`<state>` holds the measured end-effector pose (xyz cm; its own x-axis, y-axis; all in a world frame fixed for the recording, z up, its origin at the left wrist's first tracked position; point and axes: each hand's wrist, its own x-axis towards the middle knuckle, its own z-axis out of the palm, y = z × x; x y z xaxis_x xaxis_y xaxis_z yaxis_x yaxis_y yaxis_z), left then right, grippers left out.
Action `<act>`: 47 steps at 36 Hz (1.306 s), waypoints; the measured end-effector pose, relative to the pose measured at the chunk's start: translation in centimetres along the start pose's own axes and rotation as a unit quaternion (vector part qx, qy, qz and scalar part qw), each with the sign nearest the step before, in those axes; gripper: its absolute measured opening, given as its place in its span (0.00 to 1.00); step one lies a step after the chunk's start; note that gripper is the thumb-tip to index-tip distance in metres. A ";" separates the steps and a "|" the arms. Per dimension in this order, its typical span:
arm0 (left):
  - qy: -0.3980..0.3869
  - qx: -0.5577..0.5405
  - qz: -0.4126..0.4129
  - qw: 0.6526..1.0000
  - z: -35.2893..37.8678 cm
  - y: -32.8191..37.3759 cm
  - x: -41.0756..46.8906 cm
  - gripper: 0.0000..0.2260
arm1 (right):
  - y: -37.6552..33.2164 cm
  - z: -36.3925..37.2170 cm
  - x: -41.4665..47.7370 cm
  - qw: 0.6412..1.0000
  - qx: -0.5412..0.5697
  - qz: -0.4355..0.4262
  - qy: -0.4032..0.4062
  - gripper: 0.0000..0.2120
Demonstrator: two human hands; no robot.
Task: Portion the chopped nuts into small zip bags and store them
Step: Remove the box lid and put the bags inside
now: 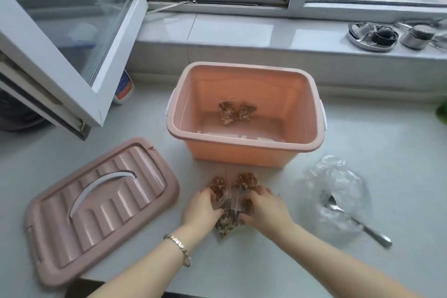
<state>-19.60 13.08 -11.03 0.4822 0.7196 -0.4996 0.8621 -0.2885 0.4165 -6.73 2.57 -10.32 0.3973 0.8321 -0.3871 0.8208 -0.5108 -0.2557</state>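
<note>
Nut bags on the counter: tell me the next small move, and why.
Probably lift the nut bags into the bin: the left hand and right hand hold them, two filled bags already lie inside, and the lid is off.

I've got the pale table (362, 128) in view: the open pink tub (242, 156) stands mid-table, with its ribbed lid (101, 201) flat to the left. Just in front of the tub lie small zip bags of nuts (245, 180). To the right there's a crumpled clear bag (338, 184) with a spoon (355, 220) on it.
</note>
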 end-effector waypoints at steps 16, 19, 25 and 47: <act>-0.066 -0.106 0.148 0.981 -6.2 0.2 -3.0 0.10 | 2.8 -5.9 -3.3 0.964 0.218 -0.066 0.139 0.02; -0.032 -0.187 0.186 0.964 -10.0 1.4 -4.0 0.08 | 2.8 -9.7 -4.1 0.932 0.280 -0.133 0.186 0.04; 0.063 -0.292 0.244 0.923 -17.9 6.6 -2.8 0.14 | 2.7 -17.5 -1.0 0.881 0.370 -0.130 0.263 0.10; -0.073 -0.046 0.093 0.992 -12.4 10.9 21.1 0.02 | 4.8 -10.8 22.5 0.887 0.406 0.215 0.032 0.04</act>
<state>-2.01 32.91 -7.65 0.6547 0.5578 -0.5101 0.7417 -0.3442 0.5756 10.54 21.19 -10.68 0.6462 0.5198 -0.5588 0.0310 -0.7494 -0.6613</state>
